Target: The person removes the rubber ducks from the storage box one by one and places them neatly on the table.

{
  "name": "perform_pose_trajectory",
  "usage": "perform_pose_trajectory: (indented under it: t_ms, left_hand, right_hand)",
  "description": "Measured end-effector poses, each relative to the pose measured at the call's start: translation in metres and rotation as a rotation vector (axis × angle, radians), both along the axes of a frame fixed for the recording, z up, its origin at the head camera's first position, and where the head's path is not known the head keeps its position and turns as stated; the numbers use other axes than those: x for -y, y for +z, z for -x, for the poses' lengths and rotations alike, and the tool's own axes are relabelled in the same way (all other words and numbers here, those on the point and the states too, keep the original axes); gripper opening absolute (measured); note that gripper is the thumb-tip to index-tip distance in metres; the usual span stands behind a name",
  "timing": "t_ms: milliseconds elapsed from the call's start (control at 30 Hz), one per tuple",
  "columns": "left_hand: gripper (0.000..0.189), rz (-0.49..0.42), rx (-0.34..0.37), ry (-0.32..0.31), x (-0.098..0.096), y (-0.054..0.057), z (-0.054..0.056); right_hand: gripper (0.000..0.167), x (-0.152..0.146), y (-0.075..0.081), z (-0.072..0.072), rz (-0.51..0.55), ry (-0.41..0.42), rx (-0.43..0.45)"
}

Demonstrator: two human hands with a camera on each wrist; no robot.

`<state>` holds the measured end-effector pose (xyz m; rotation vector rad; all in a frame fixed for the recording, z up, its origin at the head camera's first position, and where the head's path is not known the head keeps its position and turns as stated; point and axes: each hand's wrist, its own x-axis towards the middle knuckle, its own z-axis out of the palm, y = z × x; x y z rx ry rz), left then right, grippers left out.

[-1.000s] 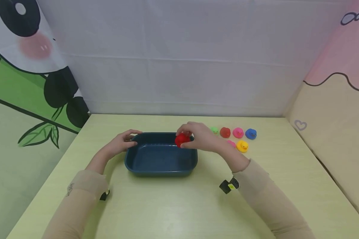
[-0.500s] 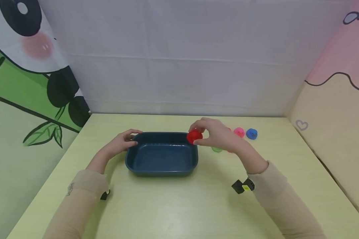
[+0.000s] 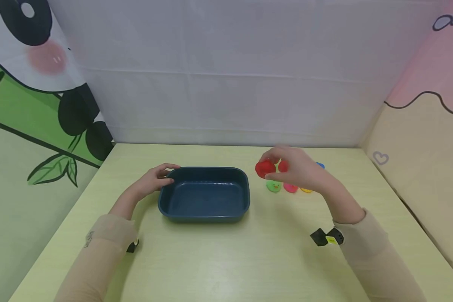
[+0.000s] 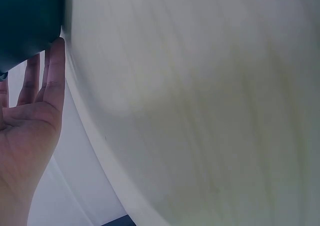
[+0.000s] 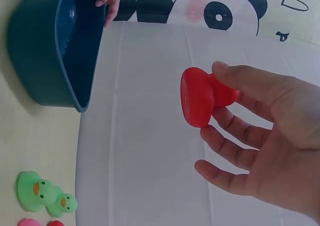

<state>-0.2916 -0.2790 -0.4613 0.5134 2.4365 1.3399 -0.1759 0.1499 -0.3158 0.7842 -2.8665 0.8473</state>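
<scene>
A red rubber duck (image 5: 196, 98) is pinched between the thumb and fingertips of my right hand (image 3: 300, 167). It hangs above the table, right of the dark blue basin (image 3: 204, 219), with its flat base showing in the right wrist view. My left hand (image 3: 151, 181) holds the basin's far left corner, thumb over the rim and fingers along the outside wall. Under and behind my right hand are a green duck (image 3: 274, 186), a pink duck (image 3: 290, 188), a yellow duck (image 3: 306, 190), another red duck (image 3: 283, 166) and a blue duck (image 3: 320, 165), most partly hidden.
A white cloth wall (image 3: 226, 109) stands behind the table (image 3: 219, 260). Printed cloths hang on the left and right sides. In the right wrist view, two green ducks (image 5: 32, 191) stand close together near the basin.
My right hand has carried the red duck rightward from over the basin's far right corner to above the other ducks. My left hand and the basin have stayed in place.
</scene>
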Motion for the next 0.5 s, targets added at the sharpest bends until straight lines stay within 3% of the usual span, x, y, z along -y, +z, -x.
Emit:
perform_pose_trajectory:
  t_ms: [500]
  left_hand:
    - [0.046,-0.001,-0.007,-0.001,0.000,-0.004,0.004]
  right_hand:
    - [0.035,-0.053,-0.005,-0.004,0.055,-0.004,-0.188]
